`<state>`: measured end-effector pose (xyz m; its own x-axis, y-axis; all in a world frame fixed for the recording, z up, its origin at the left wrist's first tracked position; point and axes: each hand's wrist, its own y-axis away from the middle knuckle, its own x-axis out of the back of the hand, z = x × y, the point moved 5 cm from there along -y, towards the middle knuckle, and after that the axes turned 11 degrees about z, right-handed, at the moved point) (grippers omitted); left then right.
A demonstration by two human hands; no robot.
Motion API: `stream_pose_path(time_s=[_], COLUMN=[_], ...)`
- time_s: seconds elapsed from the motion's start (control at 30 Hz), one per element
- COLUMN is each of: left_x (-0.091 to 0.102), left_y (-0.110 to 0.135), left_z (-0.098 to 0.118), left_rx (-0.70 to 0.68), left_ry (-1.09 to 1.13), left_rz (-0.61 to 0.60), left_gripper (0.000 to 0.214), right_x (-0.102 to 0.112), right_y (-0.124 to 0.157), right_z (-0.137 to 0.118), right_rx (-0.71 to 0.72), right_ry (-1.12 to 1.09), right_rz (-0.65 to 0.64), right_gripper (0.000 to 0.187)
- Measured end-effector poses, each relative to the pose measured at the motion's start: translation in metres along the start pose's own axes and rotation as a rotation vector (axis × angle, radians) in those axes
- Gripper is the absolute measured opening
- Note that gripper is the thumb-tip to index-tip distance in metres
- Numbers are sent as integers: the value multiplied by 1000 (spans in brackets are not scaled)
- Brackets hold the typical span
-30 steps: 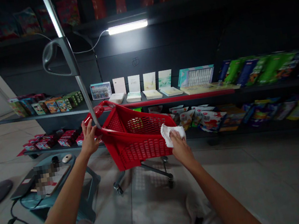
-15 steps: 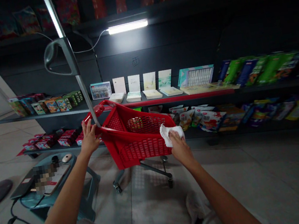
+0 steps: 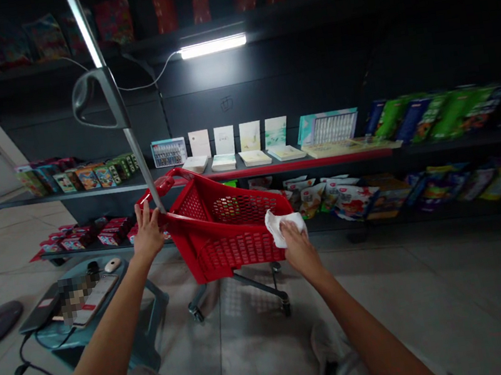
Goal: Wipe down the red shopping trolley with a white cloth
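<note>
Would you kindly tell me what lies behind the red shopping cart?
Printed pouches on the lower shelf show beyond the red cart; what sits directly behind its basket is hidden.

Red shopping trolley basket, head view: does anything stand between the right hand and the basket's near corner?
Only the white cloth, pressed under the right hand against the red basket; nothing else visible stands between them.
</note>
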<state>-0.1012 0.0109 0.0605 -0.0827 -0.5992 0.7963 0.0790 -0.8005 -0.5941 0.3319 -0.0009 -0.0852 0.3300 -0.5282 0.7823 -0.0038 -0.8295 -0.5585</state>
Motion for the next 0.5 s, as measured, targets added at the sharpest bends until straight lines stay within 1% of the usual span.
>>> stream_pose_path(time_s=[0.13, 0.3, 0.43, 0.5], left_x=[5, 9, 9, 4], left_y=[2, -1, -6, -1], left_z=[2, 1, -5, -6], left_rx=[-2, 30, 53, 124], left_ry=[-57, -96, -53, 15], left_rz=[16, -11, -21, 14], left_gripper=[59, 63, 70, 78], right_x=[6, 13, 17, 19], right_y=[1, 1, 0, 1], right_z=[-6, -10, -14, -19], right_rx=[8, 20, 26, 48], right_ry=[14, 5, -19, -40], right_rz=[-15, -24, -20, -15], right_gripper=[80, 79, 74, 70])
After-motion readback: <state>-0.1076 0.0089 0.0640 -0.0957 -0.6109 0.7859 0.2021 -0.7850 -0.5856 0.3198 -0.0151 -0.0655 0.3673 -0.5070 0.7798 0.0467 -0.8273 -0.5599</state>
